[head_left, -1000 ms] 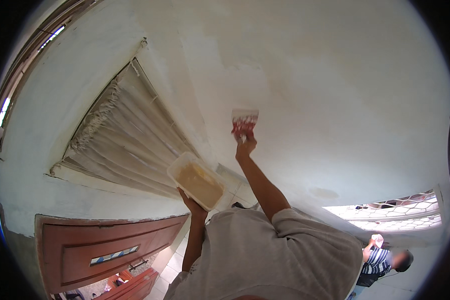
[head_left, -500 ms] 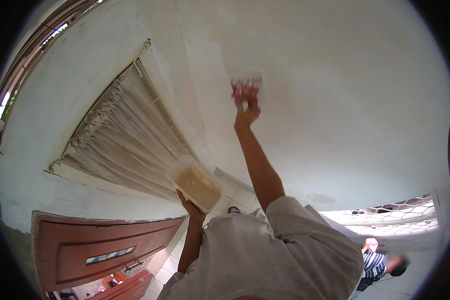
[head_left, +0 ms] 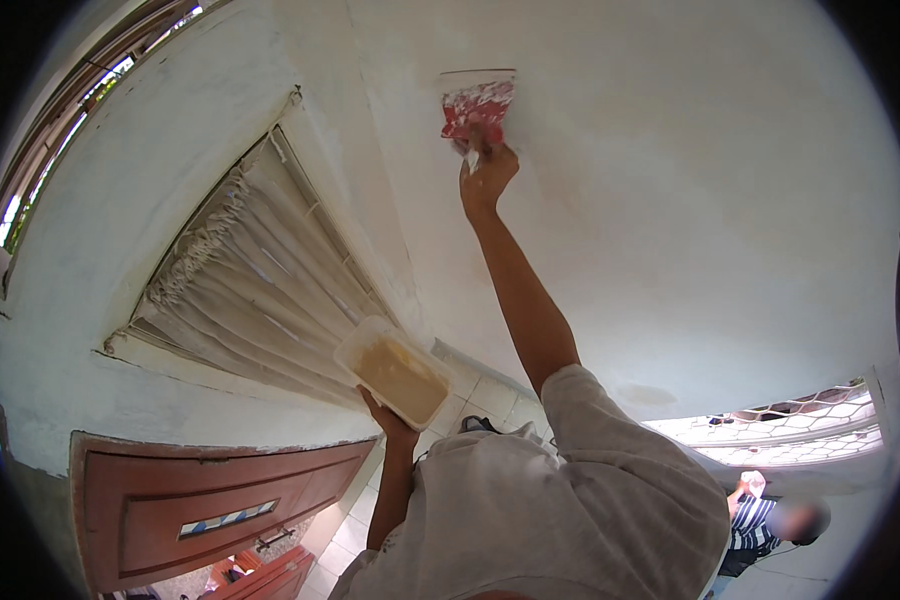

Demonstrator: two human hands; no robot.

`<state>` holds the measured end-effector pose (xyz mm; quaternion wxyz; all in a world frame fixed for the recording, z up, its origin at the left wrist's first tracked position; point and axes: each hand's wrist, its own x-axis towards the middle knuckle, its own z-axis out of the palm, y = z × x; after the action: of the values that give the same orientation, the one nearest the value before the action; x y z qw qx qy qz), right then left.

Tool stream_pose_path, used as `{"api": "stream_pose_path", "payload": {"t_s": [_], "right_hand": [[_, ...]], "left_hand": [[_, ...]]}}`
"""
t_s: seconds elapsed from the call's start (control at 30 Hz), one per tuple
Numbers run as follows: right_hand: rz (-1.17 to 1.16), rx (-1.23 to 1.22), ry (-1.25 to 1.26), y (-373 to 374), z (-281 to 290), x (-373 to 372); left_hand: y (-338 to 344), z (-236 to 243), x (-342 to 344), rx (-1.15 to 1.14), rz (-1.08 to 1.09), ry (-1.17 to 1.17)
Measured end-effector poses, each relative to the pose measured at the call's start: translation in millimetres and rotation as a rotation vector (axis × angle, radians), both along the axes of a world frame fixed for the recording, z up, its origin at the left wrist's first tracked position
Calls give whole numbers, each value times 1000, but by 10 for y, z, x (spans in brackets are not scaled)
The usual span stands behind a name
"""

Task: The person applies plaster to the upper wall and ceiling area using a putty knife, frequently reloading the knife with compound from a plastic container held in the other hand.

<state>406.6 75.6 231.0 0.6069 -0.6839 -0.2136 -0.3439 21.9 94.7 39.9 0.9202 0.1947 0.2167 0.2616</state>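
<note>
My right hand [head_left: 490,178] is raised against the pale wall [head_left: 650,210], its fingers closed round a wide red putty knife [head_left: 480,100]. White smears cover the knife's red face, and its straight far edge lies at the wall surface. Lower down, my left hand [head_left: 390,418] grips a whitish plastic tub [head_left: 354,345] from beneath and along its near side. Beige putty [head_left: 402,378] coats the inside of the tub, which is tilted toward me. Part of the left fingers is hidden under the tub.
A gathered curtain [head_left: 240,270] hangs over a window left of the tub. Below it is a reddish-brown door [head_left: 130,510]. At the lower right, a person in a striped top [head_left: 752,525] is near a grilled window opening [head_left: 780,430]. Light tiles [head_left: 495,398] cover the floor.
The putty knife has travelled up the wall with my right hand, and the right arm reaches farther. My left hand keeps the tub in nearly the same place.
</note>
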Motion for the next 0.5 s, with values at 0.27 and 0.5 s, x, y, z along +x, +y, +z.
{"api": "stream_pose_path", "payload": {"t_s": [0.27, 0.5], "right_hand": [[-121, 103, 286, -505, -1837, -675], [202, 118, 191, -376, -1255, -1008]], "left_hand": [[-119, 130, 100, -7, -40, 42], [-72, 159, 95, 19, -27, 2]]}}
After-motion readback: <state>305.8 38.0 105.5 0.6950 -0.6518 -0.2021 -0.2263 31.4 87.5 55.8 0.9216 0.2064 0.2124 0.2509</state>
